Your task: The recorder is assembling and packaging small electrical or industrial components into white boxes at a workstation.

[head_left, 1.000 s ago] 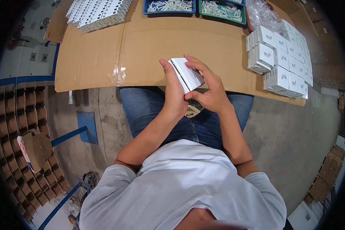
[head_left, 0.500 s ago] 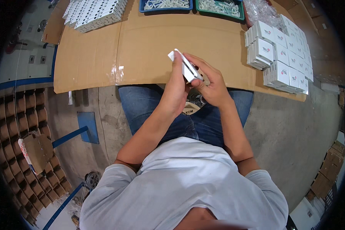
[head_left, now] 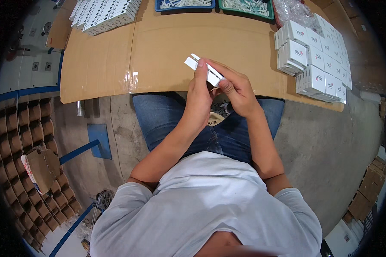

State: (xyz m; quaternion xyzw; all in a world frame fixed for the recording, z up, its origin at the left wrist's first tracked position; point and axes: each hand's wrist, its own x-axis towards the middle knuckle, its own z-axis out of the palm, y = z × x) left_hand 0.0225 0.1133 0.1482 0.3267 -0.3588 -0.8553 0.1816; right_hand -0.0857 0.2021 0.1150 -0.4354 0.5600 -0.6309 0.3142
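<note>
Both hands hold a small white carton above the near edge of the cardboard-covered table. A white flap sticks out past its far-left end, and a narrow dark gap runs along one side. My left hand grips the carton with the thumb on its upper left part. At the near right end, my right hand is closed on it, thumb bent against the corner and fingers along the far side. The hands cover much of the carton, and its inside cannot be made out.
Stacked white cartons stand at the table's right. More white pieces are lined up at the back left. A blue tray and a green tray hold small white parts, beside clear plastic bags.
The carton has tilted slightly in my hands, and the dark gap along it looks narrower. My right thumb has shifted at the near end. The stacks and trays stay put.
</note>
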